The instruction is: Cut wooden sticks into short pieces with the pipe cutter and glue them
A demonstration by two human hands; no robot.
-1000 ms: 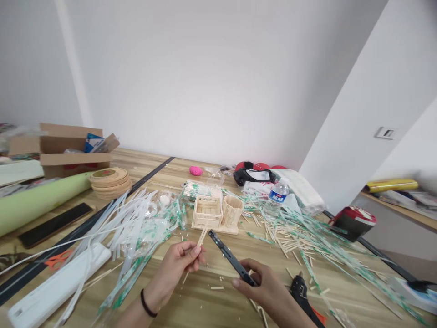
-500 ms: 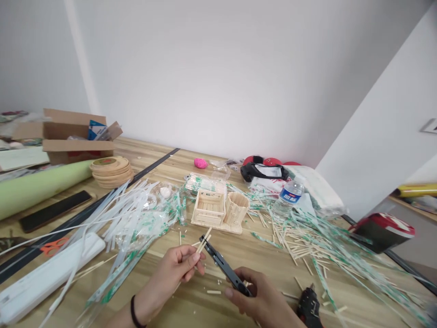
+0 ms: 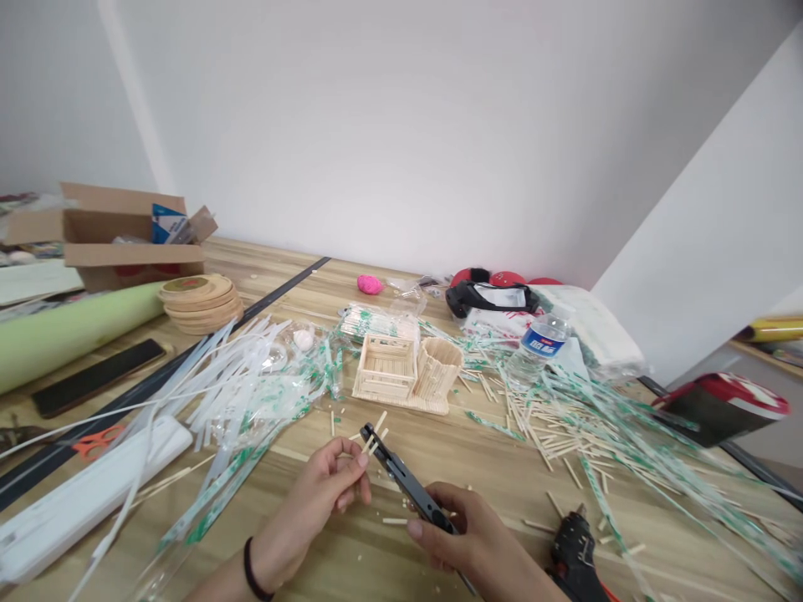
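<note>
My left hand (image 3: 329, 477) pinches a couple of thin wooden sticks (image 3: 381, 424) between thumb and fingers, their ends pointing away from me. Wrapped round the handles of dark grey pliers (image 3: 411, 485) is my right hand (image 3: 467, 531). The jaws of the pliers lie across the sticks, just beyond my left fingertips; whether they bite cannot be made out. Beyond the hands stands a small stick-built piece: a square open box (image 3: 387, 368) and a round cup (image 3: 440, 372) on one base. Small cut stick pieces (image 3: 395, 522) lie beneath the tool.
A hot glue gun (image 3: 574, 543) lies at right, near scattered sticks (image 3: 552, 426) and plastic wrappers. A water bottle (image 3: 543, 344) stands behind them. At left are a white power strip (image 3: 94, 502), orange scissors (image 3: 97, 441), a phone (image 3: 97, 376), round wooden discs (image 3: 201, 305) and a cardboard box (image 3: 131, 255).
The view has shifted slightly. The pliers' jaws have moved a little left across the sticks, and the handles now look closer together. Both hands keep their hold.
</note>
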